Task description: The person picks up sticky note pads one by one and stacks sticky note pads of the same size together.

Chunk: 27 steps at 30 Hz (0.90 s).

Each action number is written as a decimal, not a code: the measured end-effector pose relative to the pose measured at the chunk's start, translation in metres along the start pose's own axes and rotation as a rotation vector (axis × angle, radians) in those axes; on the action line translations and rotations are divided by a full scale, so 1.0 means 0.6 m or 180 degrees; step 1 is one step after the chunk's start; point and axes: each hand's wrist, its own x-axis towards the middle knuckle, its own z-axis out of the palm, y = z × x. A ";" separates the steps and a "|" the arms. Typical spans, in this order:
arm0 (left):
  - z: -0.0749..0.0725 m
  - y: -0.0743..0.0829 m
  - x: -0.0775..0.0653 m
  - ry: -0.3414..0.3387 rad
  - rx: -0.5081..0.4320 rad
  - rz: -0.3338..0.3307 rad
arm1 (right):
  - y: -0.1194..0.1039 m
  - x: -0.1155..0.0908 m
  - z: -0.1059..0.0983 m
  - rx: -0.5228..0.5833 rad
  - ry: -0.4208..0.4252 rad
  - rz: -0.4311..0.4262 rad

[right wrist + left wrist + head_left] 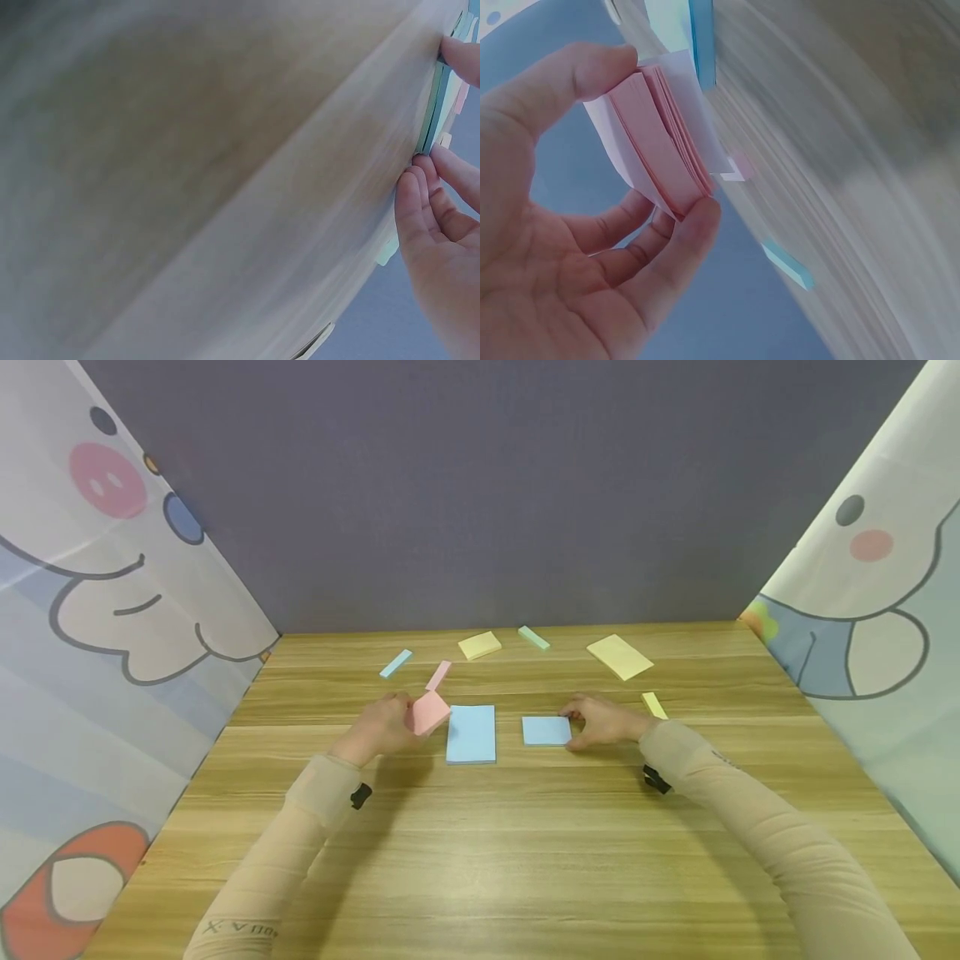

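Observation:
My left hand [382, 727] pinches a pink sticky note pad [430, 713] between thumb and fingertips, tilted and raised over the table. The left wrist view shows its stacked sheet edges slightly fanned. To its right, a larger blue sticky note pad [471, 735] lies flat. My right hand [603, 722] grips the right end of a smaller blue sticky note pad [545, 732], thumb on the near edge and fingers on the far edge. That pad lies at table level; the right wrist view shows its thin side [430, 112] between the digits.
Behind the hands lie narrow blue [396, 663], pink [438, 675] and green [534, 637] note strips. Two yellow pads, one small [480, 645] and one larger [620, 657], sit farther back. A yellow strip [654, 705] is beside my right wrist. A dark panel [495, 493] borders the table's back.

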 end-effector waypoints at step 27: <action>-0.006 0.058 0.027 -0.0239 0.0168 0.0378 | -0.002 -0.002 -0.002 0.0076 -0.0006 0.0005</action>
